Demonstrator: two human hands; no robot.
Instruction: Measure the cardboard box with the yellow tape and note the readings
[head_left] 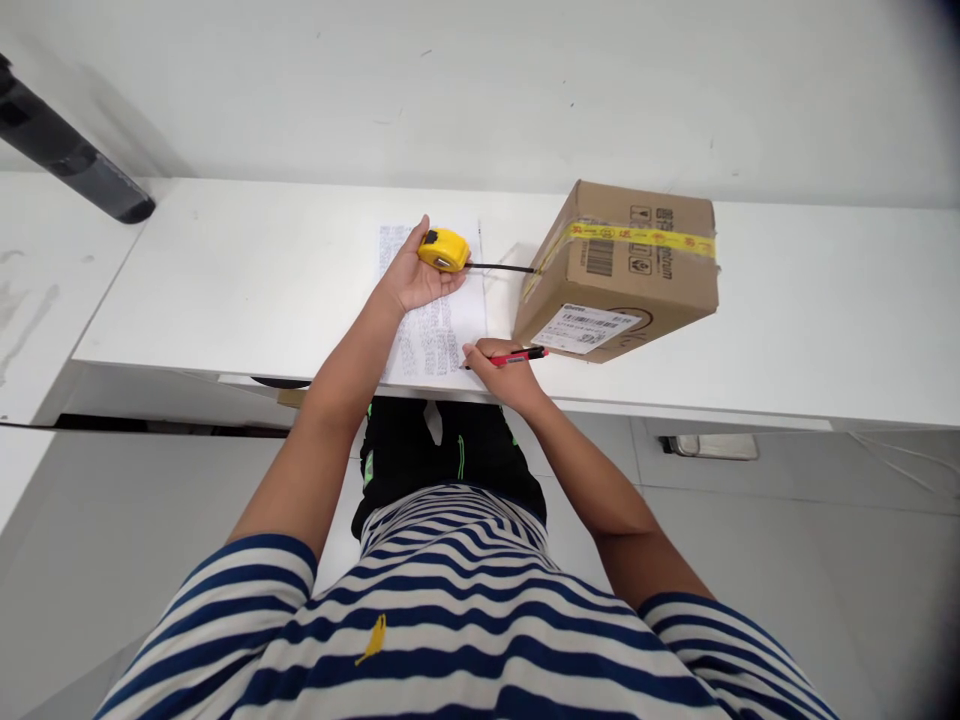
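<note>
My left hand (420, 272) is closed around a yellow tape measure (444, 249). From its case a dark strip of blade (499, 267) runs right to the near side of a cardboard box (637, 265). The box carries yellow printed tape and a white label (586, 328). Below, my right hand (504, 370) grips a red and black pen (519, 357), its tip at the lower right of a sheet of paper (469, 320) covered in dense writing. Both hands rest over the sheet, which they partly hide.
The white desk (825, 310) stretches along a pale wall (480, 90). A dark wrapped tube (75, 150) leans down onto its left part. Beneath the right part, a flat whitish object (716, 447) lies on the floor near thin cables (900, 460).
</note>
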